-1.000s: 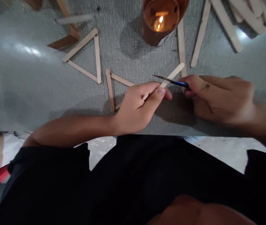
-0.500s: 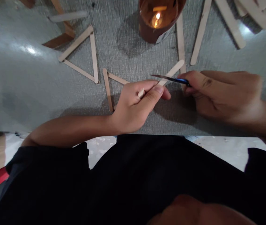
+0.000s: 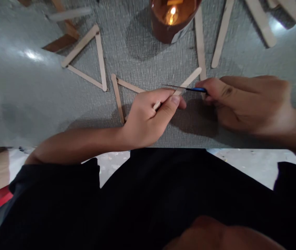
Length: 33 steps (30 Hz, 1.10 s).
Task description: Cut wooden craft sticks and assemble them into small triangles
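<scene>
My left hand is closed around a wooden craft stick, thumb on top. One end of the stick points up to the right, and the other pokes out behind the thumb. In my right hand is a small knife with a blue handle. Its thin dark blade lies across the stick just beyond my left thumb and points left. How deep the blade sits in the wood, I cannot tell. Partly behind my left hand is a shape of joined sticks.
A triangle of craft sticks lies on the grey textured table to the left. Beyond my hands stands a brown glass candle holder with a flame-like light in it. Loose craft sticks lie at the upper right, beside a pile.
The knife blade has shifted slightly left, closer to my left thumb, and appears thinner, turned more edge-on. Both hands keep their hold; the whole view has shifted a little.
</scene>
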Each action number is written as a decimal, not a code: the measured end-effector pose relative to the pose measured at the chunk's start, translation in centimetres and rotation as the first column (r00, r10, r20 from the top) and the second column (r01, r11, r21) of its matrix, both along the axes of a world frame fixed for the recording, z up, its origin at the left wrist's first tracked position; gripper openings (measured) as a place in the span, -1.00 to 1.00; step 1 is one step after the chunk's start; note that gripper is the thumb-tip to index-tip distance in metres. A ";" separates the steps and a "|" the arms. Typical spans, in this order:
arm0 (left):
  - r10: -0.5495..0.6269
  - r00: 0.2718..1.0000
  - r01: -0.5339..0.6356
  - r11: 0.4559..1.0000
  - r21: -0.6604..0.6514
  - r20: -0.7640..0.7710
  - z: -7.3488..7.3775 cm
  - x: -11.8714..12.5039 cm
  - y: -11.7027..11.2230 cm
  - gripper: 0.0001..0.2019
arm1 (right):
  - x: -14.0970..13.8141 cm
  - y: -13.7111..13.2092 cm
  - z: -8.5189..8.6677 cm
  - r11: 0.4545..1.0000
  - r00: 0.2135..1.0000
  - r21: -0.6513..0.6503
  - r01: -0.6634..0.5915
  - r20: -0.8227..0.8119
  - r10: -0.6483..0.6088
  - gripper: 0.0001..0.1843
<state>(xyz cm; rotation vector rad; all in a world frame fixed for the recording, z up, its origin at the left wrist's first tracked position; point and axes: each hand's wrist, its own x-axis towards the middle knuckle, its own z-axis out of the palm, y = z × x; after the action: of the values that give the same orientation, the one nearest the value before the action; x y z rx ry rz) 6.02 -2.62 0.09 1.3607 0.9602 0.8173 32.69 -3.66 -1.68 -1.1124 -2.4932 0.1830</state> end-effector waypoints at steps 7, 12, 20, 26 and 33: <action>-0.019 0.999 0.020 0.999 0.042 -0.033 0.1 0.0 0.3 -0.64 | -0.1 -0.1 -0.1 0.999 0.999 -0.013 0.044 0.017 -0.043 -0.50; -0.054 0.993 0.065 0.992 0.109 -0.103 0.3 -0.2 0.7 -0.64 | -0.2 -0.1 -0.1 1.000 0.999 -0.001 0.023 0.023 -0.023 -0.48; -0.040 0.994 0.053 0.991 0.123 -0.100 0.4 -0.1 0.5 -0.68 | 0.0 -0.5 -0.1 0.996 0.998 -0.052 0.067 0.020 -0.066 -0.43; -0.058 0.998 0.059 0.996 -0.063 0.021 -0.3 -0.1 0.1 -0.60 | 0.8 -0.7 0.0 0.992 0.993 -0.056 0.115 0.028 -0.114 -0.39; -0.021 0.994 0.049 0.961 -0.272 0.105 0.3 -0.8 -0.2 -0.66 | 0.4 -0.5 0.5 0.997 0.998 -0.049 0.053 -0.026 -0.054 -0.24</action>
<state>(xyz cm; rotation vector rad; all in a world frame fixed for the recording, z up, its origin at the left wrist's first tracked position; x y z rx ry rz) 5.24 -2.86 0.40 1.0837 0.9298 0.6915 33.11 -4.18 -1.23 -1.1871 -2.4441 0.2424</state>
